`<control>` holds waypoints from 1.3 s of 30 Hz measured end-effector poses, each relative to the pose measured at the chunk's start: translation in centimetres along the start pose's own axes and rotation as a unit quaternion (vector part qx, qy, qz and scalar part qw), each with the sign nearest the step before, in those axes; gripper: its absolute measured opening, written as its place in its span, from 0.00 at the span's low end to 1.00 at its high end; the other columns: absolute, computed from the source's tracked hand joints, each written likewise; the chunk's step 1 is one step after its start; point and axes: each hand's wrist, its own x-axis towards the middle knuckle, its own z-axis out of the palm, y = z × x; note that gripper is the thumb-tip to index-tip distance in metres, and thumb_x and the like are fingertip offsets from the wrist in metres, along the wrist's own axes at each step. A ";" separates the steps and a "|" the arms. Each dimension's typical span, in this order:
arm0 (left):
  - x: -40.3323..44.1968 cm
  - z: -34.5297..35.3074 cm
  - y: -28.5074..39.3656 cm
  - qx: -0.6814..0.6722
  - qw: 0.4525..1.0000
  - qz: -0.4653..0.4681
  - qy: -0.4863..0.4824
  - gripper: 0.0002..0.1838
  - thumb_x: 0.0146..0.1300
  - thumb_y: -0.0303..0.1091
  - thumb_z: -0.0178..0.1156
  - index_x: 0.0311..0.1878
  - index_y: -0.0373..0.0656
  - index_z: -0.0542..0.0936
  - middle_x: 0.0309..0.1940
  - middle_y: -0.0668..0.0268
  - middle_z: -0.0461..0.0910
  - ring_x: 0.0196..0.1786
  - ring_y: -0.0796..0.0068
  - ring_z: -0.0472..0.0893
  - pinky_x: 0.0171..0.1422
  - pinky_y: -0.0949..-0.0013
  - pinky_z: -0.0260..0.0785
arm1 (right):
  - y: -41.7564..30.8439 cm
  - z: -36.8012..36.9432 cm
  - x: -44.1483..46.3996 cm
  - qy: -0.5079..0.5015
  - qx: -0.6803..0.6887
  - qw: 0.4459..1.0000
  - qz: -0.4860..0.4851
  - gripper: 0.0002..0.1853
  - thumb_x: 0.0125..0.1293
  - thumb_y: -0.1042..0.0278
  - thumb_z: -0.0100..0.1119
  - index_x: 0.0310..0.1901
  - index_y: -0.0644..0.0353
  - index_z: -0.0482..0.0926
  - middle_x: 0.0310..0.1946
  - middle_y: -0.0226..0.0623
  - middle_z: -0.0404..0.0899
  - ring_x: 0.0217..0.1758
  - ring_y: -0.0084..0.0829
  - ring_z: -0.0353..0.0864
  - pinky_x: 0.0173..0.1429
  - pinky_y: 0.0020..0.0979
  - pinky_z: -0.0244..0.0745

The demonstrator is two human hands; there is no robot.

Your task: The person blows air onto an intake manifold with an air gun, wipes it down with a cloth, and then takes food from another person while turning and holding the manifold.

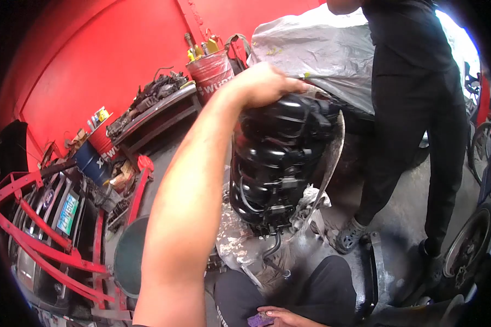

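A glossy black ribbed engine part (278,158) is filling the middle of the view, its thick rounded tubes curving across and stacking from 12 down to 6 o'clock. Well apart from it, toward 6 o'clock, a small purple pad (259,320) is showing, partly hidden.

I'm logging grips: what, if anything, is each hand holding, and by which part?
Right hand: purple pad, by its edge. Left hand: atop the manifold; whether it grips is unclear.
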 end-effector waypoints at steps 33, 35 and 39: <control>-0.9 -1.8 -9.8 -0.157 0.979 -0.118 0.052 0.21 0.70 0.47 0.57 0.56 0.43 0.84 0.49 0.56 0.86 0.50 0.70 0.83 0.59 0.66 0.72 | 0.0 0.9 0.1 0.000 -0.018 1.000 0.003 0.23 0.72 0.63 0.58 0.67 0.50 0.71 0.56 0.37 0.80 0.52 0.39 0.84 0.57 0.56 0.78; -0.5 -1.6 -10.1 -0.098 0.991 -0.066 0.060 0.21 0.69 0.47 0.57 0.56 0.43 0.84 0.48 0.55 0.86 0.49 0.68 0.84 0.58 0.64 0.72 | -0.1 1.0 0.2 -0.002 -0.021 1.000 0.002 0.23 0.72 0.63 0.58 0.67 0.50 0.71 0.56 0.38 0.80 0.52 0.39 0.83 0.57 0.56 0.79; 0.3 -1.3 -8.1 -0.115 0.980 -0.152 0.052 0.22 0.69 0.48 0.57 0.54 0.41 0.85 0.46 0.54 0.86 0.48 0.67 0.85 0.57 0.63 0.73 | -0.3 0.7 0.2 -0.003 -0.018 1.000 0.001 0.23 0.72 0.63 0.58 0.67 0.51 0.71 0.56 0.38 0.80 0.52 0.41 0.84 0.57 0.55 0.79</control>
